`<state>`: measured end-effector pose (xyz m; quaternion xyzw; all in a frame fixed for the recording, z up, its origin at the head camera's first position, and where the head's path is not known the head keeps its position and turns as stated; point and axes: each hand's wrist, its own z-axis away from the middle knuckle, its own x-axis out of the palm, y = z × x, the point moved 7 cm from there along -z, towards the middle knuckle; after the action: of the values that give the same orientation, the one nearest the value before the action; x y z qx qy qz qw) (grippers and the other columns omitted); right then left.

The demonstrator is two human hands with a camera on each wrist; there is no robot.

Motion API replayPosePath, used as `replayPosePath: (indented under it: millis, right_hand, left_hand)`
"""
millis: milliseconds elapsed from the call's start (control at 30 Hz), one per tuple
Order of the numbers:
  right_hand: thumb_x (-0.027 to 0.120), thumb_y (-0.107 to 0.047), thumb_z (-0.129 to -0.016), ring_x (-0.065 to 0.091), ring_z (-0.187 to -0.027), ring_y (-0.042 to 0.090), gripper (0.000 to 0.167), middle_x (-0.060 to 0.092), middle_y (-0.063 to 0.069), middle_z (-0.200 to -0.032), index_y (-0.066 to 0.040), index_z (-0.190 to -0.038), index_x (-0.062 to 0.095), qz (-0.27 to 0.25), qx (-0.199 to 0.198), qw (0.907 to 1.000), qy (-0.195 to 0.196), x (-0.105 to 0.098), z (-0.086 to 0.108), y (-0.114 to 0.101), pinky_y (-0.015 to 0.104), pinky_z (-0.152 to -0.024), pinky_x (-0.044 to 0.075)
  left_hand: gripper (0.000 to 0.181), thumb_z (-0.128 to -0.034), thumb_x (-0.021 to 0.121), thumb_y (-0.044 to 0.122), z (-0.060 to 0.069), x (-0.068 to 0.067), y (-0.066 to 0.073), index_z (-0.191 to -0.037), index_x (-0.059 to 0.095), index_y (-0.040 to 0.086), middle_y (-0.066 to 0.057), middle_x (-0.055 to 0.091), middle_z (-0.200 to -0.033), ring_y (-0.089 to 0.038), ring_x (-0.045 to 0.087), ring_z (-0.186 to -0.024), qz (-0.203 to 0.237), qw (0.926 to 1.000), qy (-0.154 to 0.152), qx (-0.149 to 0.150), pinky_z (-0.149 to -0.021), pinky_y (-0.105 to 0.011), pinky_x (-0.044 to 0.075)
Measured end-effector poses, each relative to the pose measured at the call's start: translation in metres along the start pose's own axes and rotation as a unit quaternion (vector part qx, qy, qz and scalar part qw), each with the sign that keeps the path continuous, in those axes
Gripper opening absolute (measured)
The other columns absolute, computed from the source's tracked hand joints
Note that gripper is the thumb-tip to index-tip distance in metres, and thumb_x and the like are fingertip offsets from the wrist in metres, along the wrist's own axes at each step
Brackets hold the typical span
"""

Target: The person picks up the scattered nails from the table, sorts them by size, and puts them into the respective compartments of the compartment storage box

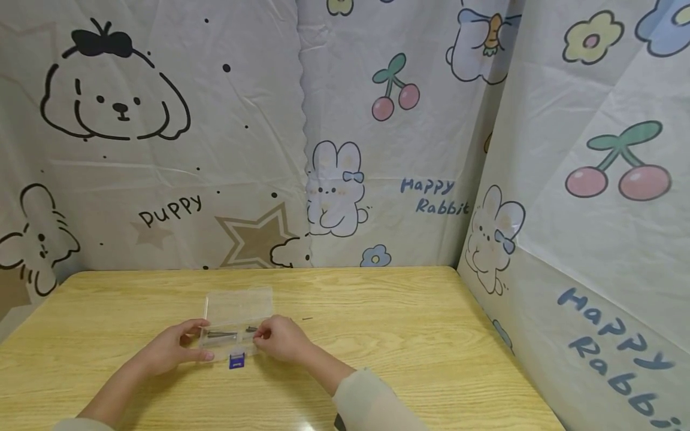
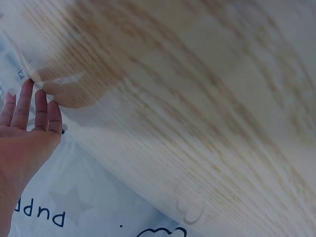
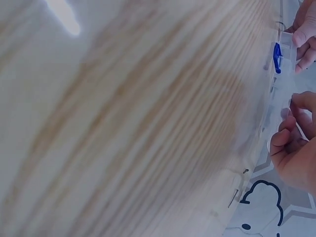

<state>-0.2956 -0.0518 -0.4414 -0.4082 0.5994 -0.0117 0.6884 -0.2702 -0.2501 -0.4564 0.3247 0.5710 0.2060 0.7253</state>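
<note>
A clear plastic box (image 1: 218,344) with a blue latch (image 1: 236,361) lies on the table, its clear lid (image 1: 239,304) raised at the back. Long dark nails or screws (image 1: 222,334) lie in its left part, with shorter ones (image 1: 251,328) to the right. My left hand (image 1: 171,348) grips the box's left end, thumb in front and fingers behind. Over the right end is my right hand (image 1: 286,339), thumb and fingertips close together at the short pieces. Its fingers (image 3: 280,140) are bent in the right wrist view; whether they pinch anything is hidden.
A loose thin nail or screw (image 1: 307,318) lies on the wooden table (image 1: 388,347) right of the box. The right wrist view shows another small dark piece (image 3: 245,171) nearby. A patterned cloth (image 1: 259,137) hangs behind the table and along its right side.
</note>
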Motion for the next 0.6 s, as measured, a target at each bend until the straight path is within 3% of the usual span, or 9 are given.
replayPosePath:
  millis: [367,600]
  right_hand:
    - [0.064,-0.021,-0.088,0.047,-0.073,0.002,0.013,0.059,-0.004,-0.082,-0.011,-0.090,0.071,-0.027,-0.002,0.9990,0.034,-0.016,0.002,0.013,0.015,-0.064,0.040]
    - [0.062,-0.021,-0.090,0.047,-0.073,0.003,0.013,0.058,-0.004,-0.084,-0.012,-0.093,0.070,-0.040,0.012,0.9986,0.034,-0.023,0.002,0.026,0.017,-0.062,0.040]
  left_hand:
    - [0.078,-0.0779,0.074,0.036,-0.001,0.000,-0.002,-0.136,0.040,-0.002,-0.030,0.051,-0.126,-0.038,0.054,-0.108,0.003,1.0000,-0.001,-0.001,-0.087,-0.051,0.047]
    - [0.078,-0.0777,0.074,0.037,-0.001,0.000,-0.002,-0.136,0.041,-0.002,-0.030,0.050,-0.127,-0.038,0.053,-0.108,0.007,1.0000,-0.001,-0.003,-0.087,-0.051,0.047]
